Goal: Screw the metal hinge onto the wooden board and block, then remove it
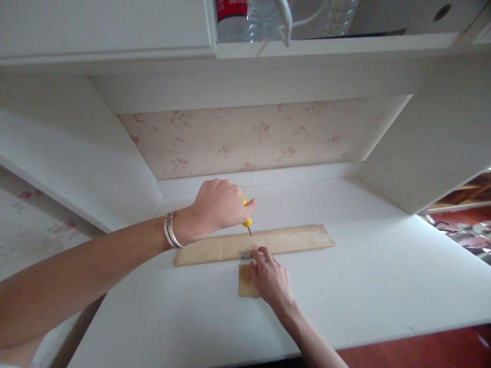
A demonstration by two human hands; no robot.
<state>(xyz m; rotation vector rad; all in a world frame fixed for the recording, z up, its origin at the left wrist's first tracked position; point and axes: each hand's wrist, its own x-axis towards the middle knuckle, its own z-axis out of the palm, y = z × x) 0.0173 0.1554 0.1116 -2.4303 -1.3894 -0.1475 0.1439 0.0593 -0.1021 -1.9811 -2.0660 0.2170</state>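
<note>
Two hands, one screwdriver, two wooden pieces

I count one screwdriver [247,221], gripped in my left hand [215,207] just above the middle of the frame. Its fingers are curled tight around the yellow handle, so only bits of yellow show. Its long axis runs nearly upright, leaning slightly, with the metal tip pointing down and a little right onto the long wooden strip [253,243].

That one strip lies with its long axis across the frame, left to right, its right end slightly higher. One small wooden block [245,281] lies just below it, touching its near edge.

My right hand [270,278] rests flat on the block, fingers loosely spread, fingertips pressing one small metal bracket [245,254] at the joint. Everything lies on the white desk [364,276]. One silver bracelet [171,230] circles my left wrist.
</note>
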